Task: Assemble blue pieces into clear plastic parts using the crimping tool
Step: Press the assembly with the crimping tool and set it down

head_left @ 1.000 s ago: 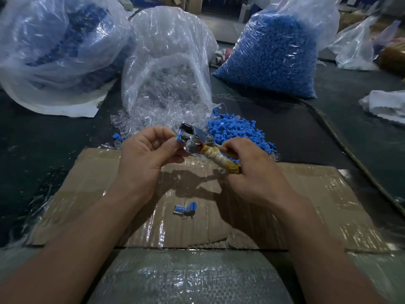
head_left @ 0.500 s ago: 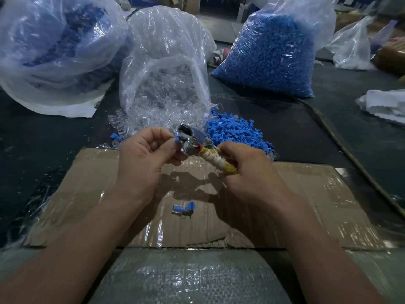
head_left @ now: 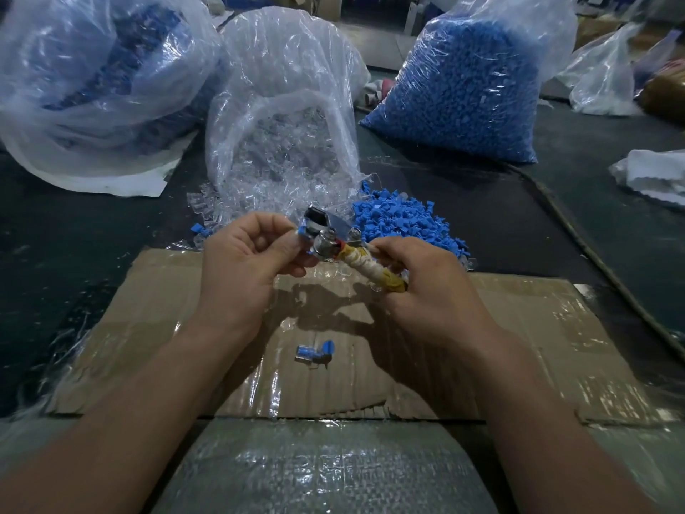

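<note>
We see the crimping tool (head_left: pixel 330 237) held in the air just above the far edge of the cardboard sheet (head_left: pixel 556 328), which lies flat on the dark table (head_left: pixel 519 202). The tool has a shiny metal head with a round ridged part, and a handle wrapped in white and yellow tape. Our right hand (head_left: pixel 433 291) is curled round that handle. Our left hand (head_left: pixel 241 268) pinches a small blue piece (head_left: pixel 302 230) between thumb and forefinger, right against the tool's head; we cannot tell whether a clear part sits round it.

Near the middle of the cardboard sheet lies one small assembled piece (head_left: pixel 313 352), blue plastic joined to a clear shell. Just beyond the sheet's far edge sits a loose pile of blue pieces (head_left: pixel 400 224), and clear plastic parts (head_left: pixel 259 191) spill from an open clear bag (head_left: pixel 281 87). Farther beyond the sheet stand a full bag of blue pieces (head_left: pixel 463 87) to the right and a large crumpled bag (head_left: pixel 92 79) to the left, with blue showing through it.
</note>
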The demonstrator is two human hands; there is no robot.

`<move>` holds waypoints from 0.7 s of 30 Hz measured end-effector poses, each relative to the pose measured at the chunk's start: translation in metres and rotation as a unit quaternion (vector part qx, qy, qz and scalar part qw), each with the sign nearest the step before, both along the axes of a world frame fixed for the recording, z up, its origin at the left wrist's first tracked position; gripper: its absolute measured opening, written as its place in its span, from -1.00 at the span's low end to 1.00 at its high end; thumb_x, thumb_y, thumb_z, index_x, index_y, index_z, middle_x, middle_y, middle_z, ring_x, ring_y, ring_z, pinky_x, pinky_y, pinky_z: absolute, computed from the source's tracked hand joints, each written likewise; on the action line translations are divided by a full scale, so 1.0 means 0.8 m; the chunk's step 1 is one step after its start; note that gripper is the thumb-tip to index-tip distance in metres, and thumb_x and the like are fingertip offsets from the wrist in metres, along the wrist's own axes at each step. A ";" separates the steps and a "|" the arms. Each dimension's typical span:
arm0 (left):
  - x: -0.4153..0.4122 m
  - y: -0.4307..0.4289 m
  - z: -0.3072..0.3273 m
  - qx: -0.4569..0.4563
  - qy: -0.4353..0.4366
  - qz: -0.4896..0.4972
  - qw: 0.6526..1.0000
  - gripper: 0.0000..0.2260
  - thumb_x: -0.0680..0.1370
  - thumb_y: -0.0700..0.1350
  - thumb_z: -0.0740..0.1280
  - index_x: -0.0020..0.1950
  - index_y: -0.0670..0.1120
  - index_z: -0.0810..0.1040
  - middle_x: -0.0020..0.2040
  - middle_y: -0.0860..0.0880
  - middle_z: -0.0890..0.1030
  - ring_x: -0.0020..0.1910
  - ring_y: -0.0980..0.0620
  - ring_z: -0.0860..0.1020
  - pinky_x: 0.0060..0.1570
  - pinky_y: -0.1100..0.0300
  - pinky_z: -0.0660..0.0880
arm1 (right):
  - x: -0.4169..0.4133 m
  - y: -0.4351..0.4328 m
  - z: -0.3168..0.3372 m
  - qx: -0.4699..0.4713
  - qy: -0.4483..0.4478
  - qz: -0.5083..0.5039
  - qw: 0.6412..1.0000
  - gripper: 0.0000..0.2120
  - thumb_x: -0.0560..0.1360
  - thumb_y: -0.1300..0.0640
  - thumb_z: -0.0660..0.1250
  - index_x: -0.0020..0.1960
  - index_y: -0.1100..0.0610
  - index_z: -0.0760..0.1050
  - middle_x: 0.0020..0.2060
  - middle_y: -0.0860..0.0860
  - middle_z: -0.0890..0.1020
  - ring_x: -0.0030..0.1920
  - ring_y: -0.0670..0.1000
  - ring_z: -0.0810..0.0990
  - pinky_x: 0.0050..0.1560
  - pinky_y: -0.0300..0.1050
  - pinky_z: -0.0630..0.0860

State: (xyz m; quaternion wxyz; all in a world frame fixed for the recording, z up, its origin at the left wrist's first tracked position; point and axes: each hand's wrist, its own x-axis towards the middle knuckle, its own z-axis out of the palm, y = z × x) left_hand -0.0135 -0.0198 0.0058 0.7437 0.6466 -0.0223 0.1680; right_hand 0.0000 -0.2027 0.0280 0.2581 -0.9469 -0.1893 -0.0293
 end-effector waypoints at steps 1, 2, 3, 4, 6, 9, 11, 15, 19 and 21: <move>0.001 0.003 0.001 -0.001 0.005 0.007 1.000 -0.95 0.37 -0.19 0.35 -0.20 -0.12 0.52 -0.37 0.01 0.65 -0.40 0.11 0.61 -0.42 0.36 0.49 | 0.001 -0.002 0.001 0.008 0.006 -0.001 1.000 -0.59 0.39 0.15 0.37 0.23 0.01 0.48 0.05 -0.06 0.57 0.02 -0.07 0.48 0.07 -0.09 0.44; 0.001 0.008 0.003 -0.006 0.014 0.014 1.000 -0.95 0.36 -0.20 0.36 -0.21 -0.11 0.53 -0.36 0.00 0.65 -0.40 0.10 0.61 -0.42 0.35 0.50 | 0.002 -0.005 0.002 0.011 0.014 -0.001 1.000 -0.61 0.38 0.16 0.37 0.21 0.00 0.50 0.04 -0.07 0.58 0.01 -0.07 0.50 0.07 -0.09 0.45; 0.002 0.014 0.006 -0.011 0.031 0.016 0.999 -0.95 0.34 -0.20 0.36 -0.22 -0.11 0.54 -0.35 0.00 0.66 -0.39 0.09 0.62 -0.42 0.34 0.50 | 0.003 -0.008 0.003 0.015 0.022 -0.001 1.000 -0.64 0.38 0.17 0.38 0.17 -0.01 0.52 0.00 -0.08 0.59 -0.01 -0.06 0.52 0.05 -0.07 0.46; 0.003 0.018 0.009 -0.014 0.055 0.008 0.998 -0.94 0.31 -0.19 0.37 -0.24 -0.09 0.56 -0.35 -0.01 0.66 -0.38 0.08 0.63 -0.42 0.33 0.51 | 0.004 -0.012 0.005 0.018 0.032 0.000 0.999 -0.67 0.36 0.17 0.40 0.12 -0.02 0.54 -0.06 -0.08 0.61 -0.04 -0.05 0.53 0.02 -0.05 0.48; 0.004 0.026 0.015 -0.009 0.120 -0.035 0.992 -0.95 0.24 -0.17 0.38 -0.34 -0.06 0.62 -0.37 -0.03 0.65 -0.39 0.09 0.62 -0.45 0.29 0.53 | 0.005 -0.020 0.009 0.019 0.058 -0.002 0.998 -0.69 0.32 0.17 0.42 0.05 -0.03 0.57 -0.14 -0.11 0.62 -0.10 -0.06 0.55 -0.04 -0.06 0.50; 0.006 0.030 0.017 0.026 0.200 -0.083 0.976 -0.93 0.20 -0.17 0.39 -0.39 -0.03 0.66 -0.43 0.00 0.62 -0.48 0.14 0.56 -0.47 0.28 0.50 | 0.006 -0.032 0.014 0.007 0.104 0.007 0.995 -0.68 0.27 0.18 0.43 -0.02 -0.08 0.58 -0.23 -0.17 0.60 -0.20 -0.17 0.53 -0.15 -0.19 0.46; 0.007 0.033 0.016 0.060 0.227 -0.091 0.968 -0.92 0.21 -0.16 0.40 -0.35 -0.02 0.67 -0.39 -0.01 0.64 -0.49 0.13 0.53 -0.37 0.24 0.45 | 0.006 -0.037 0.017 -0.008 0.129 0.020 0.991 -0.67 0.23 0.19 0.45 -0.09 -0.15 0.54 -0.25 -0.18 0.60 -0.22 -0.20 0.53 -0.21 -0.28 0.44; 0.007 0.038 0.015 0.093 0.254 -0.125 0.955 -0.89 0.29 -0.28 0.42 -0.34 -0.08 0.66 -0.42 -0.09 0.62 -0.60 0.12 0.44 -0.56 0.34 0.39 | 0.004 -0.036 0.018 -0.045 0.163 0.044 0.985 -0.62 0.21 0.15 0.49 -0.05 -0.16 0.52 -0.25 -0.17 0.58 -0.22 -0.20 0.53 -0.22 -0.23 0.46; 0.006 0.037 0.016 0.183 0.253 -0.187 0.931 -0.89 0.26 -0.33 0.44 -0.39 -0.13 0.65 -0.47 -0.07 0.59 -0.58 0.15 0.44 -0.62 0.38 0.34 | 0.002 -0.034 0.018 -0.082 0.150 0.071 0.983 -0.60 0.21 0.10 0.53 0.01 -0.09 0.54 -0.26 -0.20 0.53 -0.24 -0.28 0.48 -0.29 -0.41 0.38; 0.005 0.038 0.017 0.245 0.253 -0.238 0.905 -0.86 0.31 -0.36 0.45 -0.37 -0.13 0.66 -0.43 -0.11 0.62 -0.55 0.15 0.46 -0.58 0.37 0.37 | 0.002 -0.036 0.018 -0.078 0.149 0.066 0.984 -0.58 0.19 0.08 0.55 0.02 -0.08 0.54 -0.25 -0.22 0.53 -0.21 -0.28 0.47 -0.28 -0.42 0.37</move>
